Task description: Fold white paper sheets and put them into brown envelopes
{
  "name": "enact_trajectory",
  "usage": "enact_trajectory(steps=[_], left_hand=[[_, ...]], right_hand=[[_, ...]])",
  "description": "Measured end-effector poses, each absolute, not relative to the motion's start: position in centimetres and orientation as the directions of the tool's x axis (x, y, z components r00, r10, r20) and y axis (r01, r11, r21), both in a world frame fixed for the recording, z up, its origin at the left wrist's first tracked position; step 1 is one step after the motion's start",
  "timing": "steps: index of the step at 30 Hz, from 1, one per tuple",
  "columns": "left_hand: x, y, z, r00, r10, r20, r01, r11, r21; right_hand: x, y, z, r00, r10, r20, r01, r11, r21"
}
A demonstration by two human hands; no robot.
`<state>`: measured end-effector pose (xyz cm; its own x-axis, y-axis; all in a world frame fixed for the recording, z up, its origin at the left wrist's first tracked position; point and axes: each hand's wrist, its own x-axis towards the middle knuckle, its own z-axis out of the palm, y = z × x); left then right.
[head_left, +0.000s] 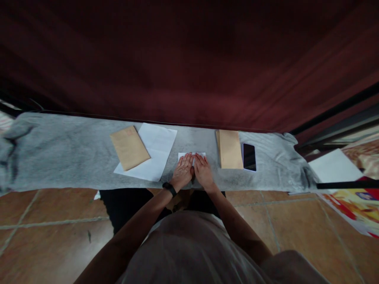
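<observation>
A small white paper [191, 154] lies on the grey cloth at the front middle, mostly covered by my hands. My left hand [182, 170] rests flat on its left part, fingers stretched forward, a black band on the wrist. Flat on the right part is my right hand [203, 169], its fingers extended too. The two hands are side by side, thumbs close together. To their left, a brown envelope [130, 148] overlaps larger white sheets [158, 152]. On the right stands a stack of brown envelopes [231, 150], with a dark-screened phone [249, 157] beside it.
The grey cloth [65, 154] covers a long narrow surface. Behind it hangs a dark red fabric [189, 71]. At the far right are another white sheet [336, 167], a dark bar [346, 184] and a colourful printed package [359, 205]. Tiled floor shows in front.
</observation>
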<state>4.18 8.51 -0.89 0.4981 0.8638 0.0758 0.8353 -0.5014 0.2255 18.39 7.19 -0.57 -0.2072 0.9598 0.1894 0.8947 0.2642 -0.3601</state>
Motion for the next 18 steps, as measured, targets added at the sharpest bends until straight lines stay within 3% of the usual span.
enact_trajectory(steps=[6, 18], left_hand=[[3.8, 8.5, -0.9, 0.531, 0.844, 0.080, 0.823, -0.536, 0.190], [1.4, 8.7, -0.7, 0.400, 0.911, 0.095, 0.892, -0.411, 0.189]], right_hand=[[17.6, 7.5, -1.2, -0.236, 0.959, 0.158, 0.913, 0.275, -0.303], [19.9, 7.0, -2.2, -0.147, 0.968, 0.205, 0.945, 0.199, -0.260]])
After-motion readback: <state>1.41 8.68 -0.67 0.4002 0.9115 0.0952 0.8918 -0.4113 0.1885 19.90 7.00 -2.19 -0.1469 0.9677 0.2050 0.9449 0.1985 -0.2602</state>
